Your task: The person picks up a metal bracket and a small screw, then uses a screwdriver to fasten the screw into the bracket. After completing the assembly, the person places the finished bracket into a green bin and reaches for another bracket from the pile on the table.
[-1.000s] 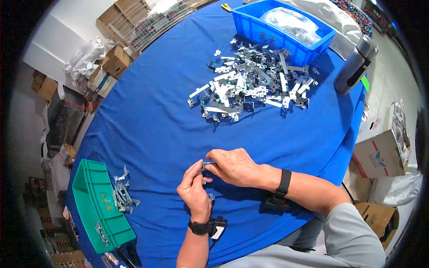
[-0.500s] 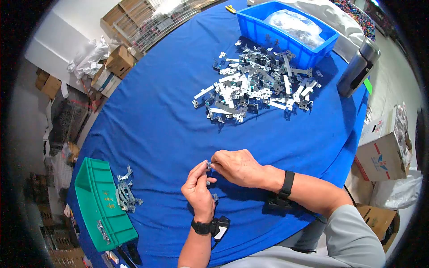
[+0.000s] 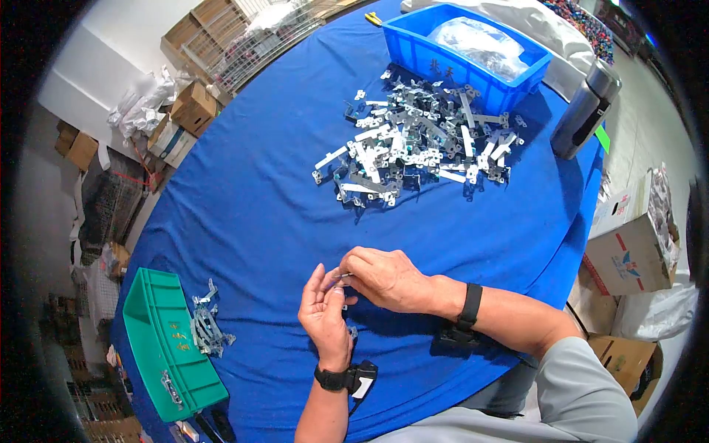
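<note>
My left hand (image 3: 323, 314) is raised over the blue cloth, palm turned toward my right hand, its thumb and fingers closed around a small metal bracket. Bits of metal show beside its thumb and below the palm. Fingers of my right hand (image 3: 388, 279) pinch at the same spot, on a small metal piece (image 3: 345, 276) mostly covered by the fingertips. Beyond both hands lies a loose heap of metal brackets (image 3: 402, 144). A smaller group of metal brackets (image 3: 210, 328) rests to the left, against the green bin (image 3: 140, 325).
A blue crate (image 3: 465, 77) with a clear plastic bag stands behind the heap. Near the right table edge is a steel flask (image 3: 587, 111). Cardboard boxes (image 3: 631, 244) sit off the table at right. The blue tablecloth (image 3: 251, 170) has wrinkles.
The fingers of my left hand have opened out a little, and my right hand has shifted slightly left. The whole view has moved a little; the heaps look the same.
</note>
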Demonstrator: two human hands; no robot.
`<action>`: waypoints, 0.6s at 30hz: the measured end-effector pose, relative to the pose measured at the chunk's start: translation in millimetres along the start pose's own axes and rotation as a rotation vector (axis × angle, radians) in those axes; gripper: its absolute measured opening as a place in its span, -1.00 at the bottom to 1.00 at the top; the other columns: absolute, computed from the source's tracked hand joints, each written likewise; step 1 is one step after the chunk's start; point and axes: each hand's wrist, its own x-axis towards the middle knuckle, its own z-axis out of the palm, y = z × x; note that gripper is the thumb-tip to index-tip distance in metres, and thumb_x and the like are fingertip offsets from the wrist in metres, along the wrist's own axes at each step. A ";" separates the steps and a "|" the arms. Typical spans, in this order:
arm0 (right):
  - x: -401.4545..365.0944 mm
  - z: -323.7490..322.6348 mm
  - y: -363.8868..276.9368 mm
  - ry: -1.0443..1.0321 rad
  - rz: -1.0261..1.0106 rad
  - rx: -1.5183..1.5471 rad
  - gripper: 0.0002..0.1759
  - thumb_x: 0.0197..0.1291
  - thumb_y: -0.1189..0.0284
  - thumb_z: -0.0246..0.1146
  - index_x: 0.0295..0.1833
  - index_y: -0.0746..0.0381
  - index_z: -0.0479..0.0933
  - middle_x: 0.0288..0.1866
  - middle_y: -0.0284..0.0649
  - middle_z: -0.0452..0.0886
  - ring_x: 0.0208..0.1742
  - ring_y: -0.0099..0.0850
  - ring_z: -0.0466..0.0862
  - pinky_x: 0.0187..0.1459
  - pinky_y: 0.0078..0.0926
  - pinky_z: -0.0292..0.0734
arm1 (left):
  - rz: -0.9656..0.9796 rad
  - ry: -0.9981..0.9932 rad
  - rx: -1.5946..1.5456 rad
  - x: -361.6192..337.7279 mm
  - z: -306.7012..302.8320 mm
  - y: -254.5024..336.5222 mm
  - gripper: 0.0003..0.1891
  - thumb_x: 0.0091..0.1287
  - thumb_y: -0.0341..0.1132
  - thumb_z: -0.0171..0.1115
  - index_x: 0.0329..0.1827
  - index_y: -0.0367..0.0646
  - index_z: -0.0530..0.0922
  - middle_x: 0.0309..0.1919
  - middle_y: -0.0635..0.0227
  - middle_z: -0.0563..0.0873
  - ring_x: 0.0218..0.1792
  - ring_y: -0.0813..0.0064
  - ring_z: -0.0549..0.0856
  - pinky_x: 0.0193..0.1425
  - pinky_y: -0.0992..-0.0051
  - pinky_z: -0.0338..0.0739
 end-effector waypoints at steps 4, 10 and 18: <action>-0.8 0.7 1.7 -0.042 0.003 0.011 -0.86 0.34 0.43 0.21 -0.09 0.22 0.42 -0.25 -0.16 0.50 -0.19 -0.12 0.66 -0.31 -0.16 0.60 | -0.008 -0.006 0.011 0.5 0.2 0.4 -0.61 0.41 -0.62 0.08 0.30 -0.39 0.47 0.06 0.04 0.69 -0.06 0.42 0.74 -0.17 0.51 0.76; -0.5 2.3 2.1 -0.048 0.020 -0.016 -0.84 0.34 0.43 0.22 -0.06 0.22 0.42 -0.23 -0.15 0.52 -0.18 -0.11 0.66 -0.30 -0.15 0.59 | -0.011 -0.004 0.048 1.0 -2.4 0.6 -0.63 0.43 -0.57 0.07 0.30 -0.38 0.48 0.06 0.06 0.69 -0.06 0.41 0.74 -0.15 0.49 0.77; -0.8 5.9 3.0 0.080 0.152 0.098 -0.85 0.36 0.48 0.19 -0.06 0.30 0.41 -0.20 -0.02 0.53 -0.21 0.03 0.63 -0.25 -0.06 0.56 | 0.006 -0.115 -0.144 2.9 -10.8 -2.7 -0.49 0.59 -0.08 -0.08 0.33 -0.36 0.44 0.16 -0.02 0.63 0.18 0.07 0.66 0.05 0.22 0.75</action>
